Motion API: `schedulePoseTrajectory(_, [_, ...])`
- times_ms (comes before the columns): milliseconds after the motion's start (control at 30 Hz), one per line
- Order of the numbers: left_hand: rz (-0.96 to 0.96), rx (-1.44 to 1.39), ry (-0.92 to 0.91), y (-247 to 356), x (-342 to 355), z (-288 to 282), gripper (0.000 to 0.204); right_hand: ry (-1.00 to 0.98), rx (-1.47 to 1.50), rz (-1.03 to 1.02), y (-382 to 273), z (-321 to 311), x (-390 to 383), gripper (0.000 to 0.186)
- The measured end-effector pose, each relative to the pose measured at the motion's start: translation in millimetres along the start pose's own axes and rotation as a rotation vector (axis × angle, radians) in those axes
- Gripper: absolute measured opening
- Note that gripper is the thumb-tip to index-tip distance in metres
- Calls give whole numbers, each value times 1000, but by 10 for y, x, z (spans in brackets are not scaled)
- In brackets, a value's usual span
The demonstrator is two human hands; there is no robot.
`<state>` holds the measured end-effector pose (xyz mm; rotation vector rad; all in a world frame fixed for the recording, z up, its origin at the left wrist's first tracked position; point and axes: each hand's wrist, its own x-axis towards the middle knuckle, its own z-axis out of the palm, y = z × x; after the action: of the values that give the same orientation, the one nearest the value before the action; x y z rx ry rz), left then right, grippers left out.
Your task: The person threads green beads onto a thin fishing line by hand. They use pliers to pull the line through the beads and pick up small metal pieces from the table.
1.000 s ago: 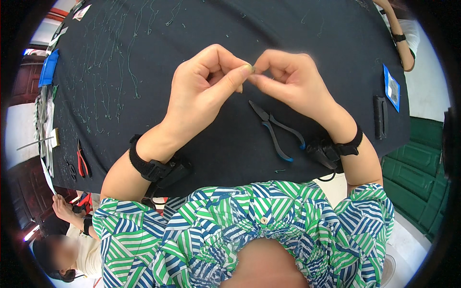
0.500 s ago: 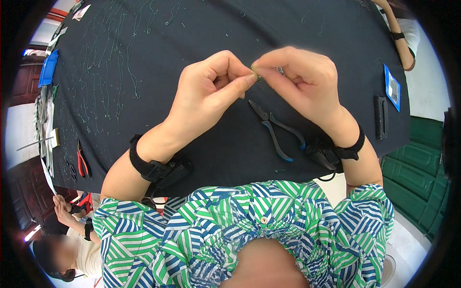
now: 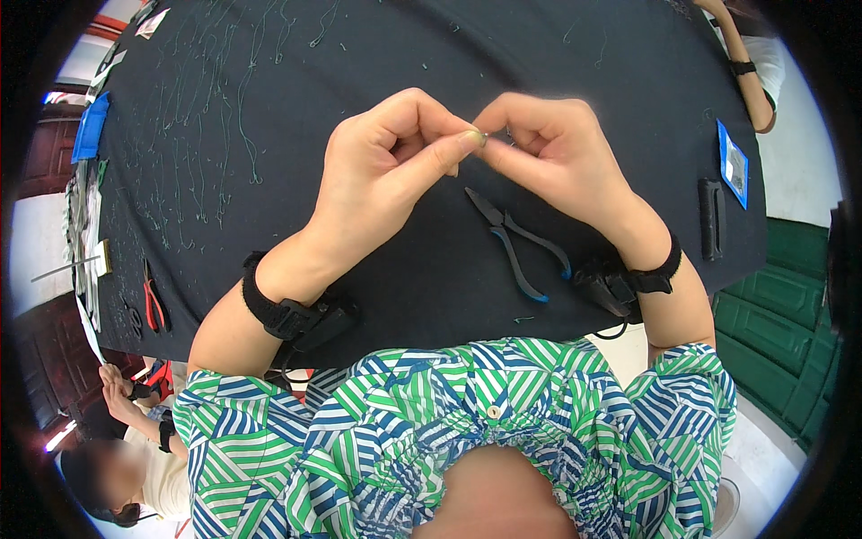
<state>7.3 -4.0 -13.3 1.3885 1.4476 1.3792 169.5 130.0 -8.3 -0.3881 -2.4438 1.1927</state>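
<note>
Above the black cloth, my left hand (image 3: 382,166) and my right hand (image 3: 570,157) meet fingertip to fingertip. Each pinches with thumb and forefinger. A tiny shiny piece (image 3: 484,138) shows where the fingertips join; it is too small to name and mostly hidden by the fingers. Just below the hands lie long-nose pliers (image 3: 512,251) with blue-and-black handles, their jaws pointing up and left. Thin green threads (image 3: 220,126) with small hook-like ends are spread over the cloth to the left of my left hand.
The black-covered table (image 3: 404,269) fills the middle. Red-handled pliers (image 3: 153,301) and scissors (image 3: 133,316) lie at its left edge. A blue packet (image 3: 734,166) and a black bar (image 3: 712,218) are at the right. Other people (image 3: 135,476) sit lower left and upper right.
My right hand has shifted slightly and its fingers have drawn in closer to my left fingertips. My left thumb has moved up a little. The pliers and threads have stayed put.
</note>
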Motion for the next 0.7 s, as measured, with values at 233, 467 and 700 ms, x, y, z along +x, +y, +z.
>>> schedulePoseTrajectory(233, [33,-61,117,-90,18,29,11,-38,-139,-240,-70,12,11,7])
schedulePoseTrajectory(467, [36,-66,125,-87,29,49,11,93,-285,-460,-59,33,-3,6])
schedulePoseTrajectory(700, [68,-9,98,-45,24,57,6,173,-363,-531,-110,-34,1,9])
